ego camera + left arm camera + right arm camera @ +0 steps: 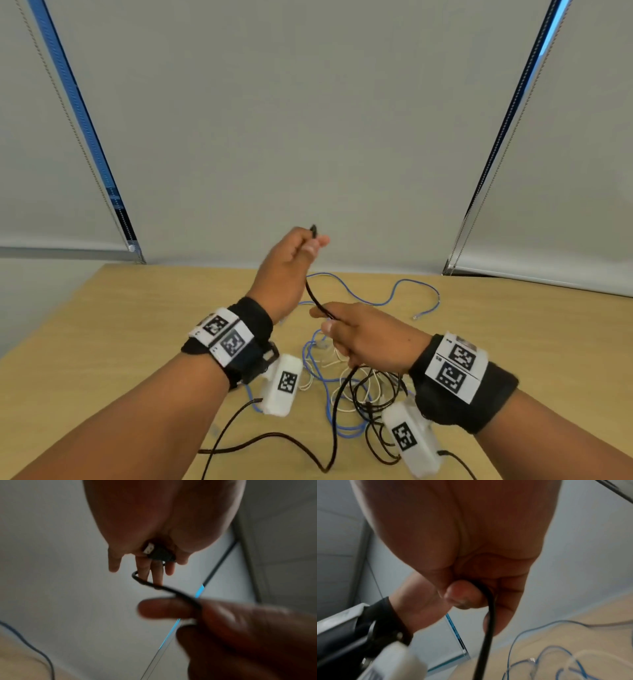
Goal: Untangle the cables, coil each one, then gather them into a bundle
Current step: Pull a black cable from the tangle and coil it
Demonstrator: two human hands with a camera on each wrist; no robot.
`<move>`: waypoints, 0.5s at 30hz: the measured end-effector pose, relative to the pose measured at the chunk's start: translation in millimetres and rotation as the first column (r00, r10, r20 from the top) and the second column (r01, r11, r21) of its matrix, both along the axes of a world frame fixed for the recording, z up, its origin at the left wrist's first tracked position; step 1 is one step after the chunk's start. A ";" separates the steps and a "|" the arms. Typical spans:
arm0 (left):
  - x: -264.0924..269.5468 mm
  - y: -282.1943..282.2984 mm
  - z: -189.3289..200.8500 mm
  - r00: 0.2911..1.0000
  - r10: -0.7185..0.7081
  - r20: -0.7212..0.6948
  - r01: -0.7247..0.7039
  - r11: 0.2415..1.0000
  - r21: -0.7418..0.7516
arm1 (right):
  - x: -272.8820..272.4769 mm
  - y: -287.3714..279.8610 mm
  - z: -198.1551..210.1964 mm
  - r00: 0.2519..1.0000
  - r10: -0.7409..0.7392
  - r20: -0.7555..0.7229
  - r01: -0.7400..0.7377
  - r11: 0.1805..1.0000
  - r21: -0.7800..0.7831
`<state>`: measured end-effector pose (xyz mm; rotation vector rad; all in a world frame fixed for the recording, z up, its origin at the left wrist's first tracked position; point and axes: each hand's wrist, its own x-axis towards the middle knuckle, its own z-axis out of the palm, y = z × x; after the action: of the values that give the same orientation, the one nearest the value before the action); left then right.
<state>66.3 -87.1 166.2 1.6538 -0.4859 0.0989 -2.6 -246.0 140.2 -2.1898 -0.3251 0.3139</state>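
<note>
My left hand (310, 241) is raised above the table and pinches the plug end of a black cable (312, 294). In the left wrist view the plug (150, 550) lies against the fingers (157, 572). The cable drops to my right hand (325, 320), which pinches it between thumb (462, 596) and fingers a short way down. From there it falls into a tangle (359, 394) on the table. A blue cable (376, 301) and a thin white cable (329, 363) are mixed into that tangle.
The wooden table (137, 325) stretches to both sides of the cables. Part of the blue cable loops toward the far right, and its clear plug (416, 317) lies on the wood. Grey window blinds (308, 137) hang behind the table's far edge.
</note>
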 end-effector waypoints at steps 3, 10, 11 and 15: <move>-4.3 -1.1 -11.3 0.992 -0.122 0.037 0.109 0.965 0.239 | 6.4 -7.8 29.5 0.961 0.022 0.274 0.029 0.984 -0.178; -13.2 6.7 -7.9 0.899 -0.364 -0.244 0.365 0.930 -0.042 | 25.1 -27.9 54.5 0.836 -0.125 0.535 0.180 0.982 -0.050; -13.7 7.5 -7.5 0.885 -0.390 -0.255 0.381 0.921 -0.088 | 25.7 -26.7 53.0 0.859 -0.131 0.495 0.143 0.990 0.013; -12.1 8.6 -8.0 0.894 -0.390 -0.221 0.380 0.921 -0.090 | 31.5 -29.1 44.1 0.901 -0.115 0.419 0.081 0.992 0.098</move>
<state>54.2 -78.5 158.3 1.4727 -0.6156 -0.3758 28.9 -275.1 184.3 -2.1739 -0.4547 -0.2364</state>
